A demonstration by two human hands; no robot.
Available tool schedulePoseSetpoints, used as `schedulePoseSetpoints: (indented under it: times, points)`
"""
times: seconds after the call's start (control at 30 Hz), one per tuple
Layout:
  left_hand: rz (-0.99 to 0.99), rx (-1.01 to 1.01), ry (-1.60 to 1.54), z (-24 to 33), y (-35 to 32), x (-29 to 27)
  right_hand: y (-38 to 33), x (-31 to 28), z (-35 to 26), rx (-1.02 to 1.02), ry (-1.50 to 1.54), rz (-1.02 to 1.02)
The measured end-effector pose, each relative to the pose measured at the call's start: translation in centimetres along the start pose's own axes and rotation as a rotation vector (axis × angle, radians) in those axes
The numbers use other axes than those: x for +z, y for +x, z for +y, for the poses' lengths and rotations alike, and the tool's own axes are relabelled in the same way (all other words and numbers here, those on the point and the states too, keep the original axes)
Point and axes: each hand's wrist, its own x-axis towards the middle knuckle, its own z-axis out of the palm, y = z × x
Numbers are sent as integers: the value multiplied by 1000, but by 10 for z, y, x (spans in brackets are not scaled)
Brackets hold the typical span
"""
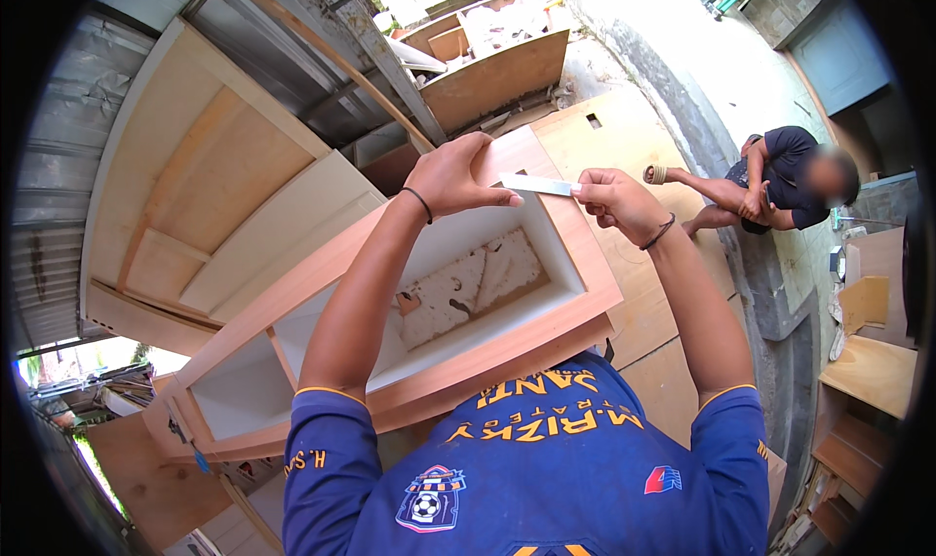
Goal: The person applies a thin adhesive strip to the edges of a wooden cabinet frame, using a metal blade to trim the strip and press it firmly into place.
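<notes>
A long wooden cabinet frame with pink-brown edges and pale inner walls lies in front of me. My left hand rests at its far corner, thumb stretched out and apart from the fingers, which lie over the frame's edge. Between the thumb and fingers of my right hand is a thin, flat, whitish strip. The strip points left toward my left thumb, across the inner corner of the frame; whether it touches the wood I cannot tell. Inside the cabinet, a stained, patchy panel shows at the bottom.
Plywood sheets lie beyond and right of the cabinet. Large curved panels lean at the left. A wooden bin full of scraps stands at the back. Another person sits at the right, near stacked boards.
</notes>
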Motion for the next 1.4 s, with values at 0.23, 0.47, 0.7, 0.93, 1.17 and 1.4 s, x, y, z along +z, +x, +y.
schedulePoseSetpoints:
  times: [0.23, 0.47, 0.7, 0.93, 1.17, 1.4]
  points:
    - [10, -42, 28, 3, 1, 1, 6, 4, 4, 26, 144, -8]
    - [51, -4, 17, -1, 0, 3, 7, 11, 0, 13, 91, 33]
    - [33, -23, -35, 4, 0, -1, 9, 11, -4, 26, 49, 58]
    - [38, -26, -30, 2, 2, 1, 11, 13, -6, 12, 33, 61]
    - [25, -61, -17, 4, 5, 0, 14, 11, -13, 3, 14, 49]
    - [52, 44, 59, 3, -1, -1, 9, 7, -14, 38, -87, -17]
